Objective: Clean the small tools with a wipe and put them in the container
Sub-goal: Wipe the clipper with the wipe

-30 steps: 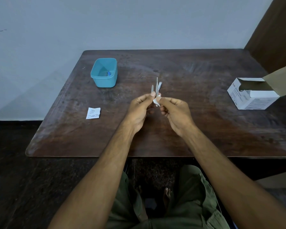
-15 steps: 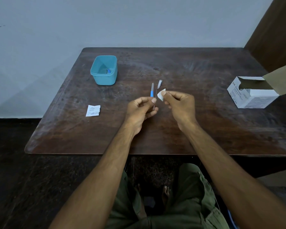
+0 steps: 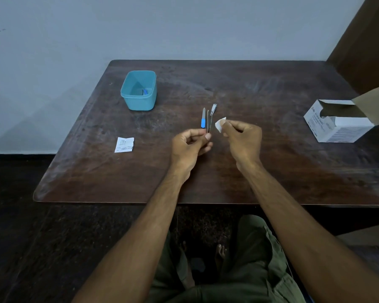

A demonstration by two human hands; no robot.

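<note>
Pinching the thin metal pick [image 3: 209, 122] in the left hand [image 3: 189, 145], draw the wipe [image 3: 219, 126], pinched by the right hand [image 3: 242, 139], firmly along it.

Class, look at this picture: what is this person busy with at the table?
A person is cleaning small tools. The left hand pinches a thin metal pick upright, while the right hand holds a white wipe just beside it, not touching it. A blue-handled file and a nail clipper lie on the table behind the hands. The blue container at far left already holds one blue item. A torn sachet lies at left, an open box at right.
</note>
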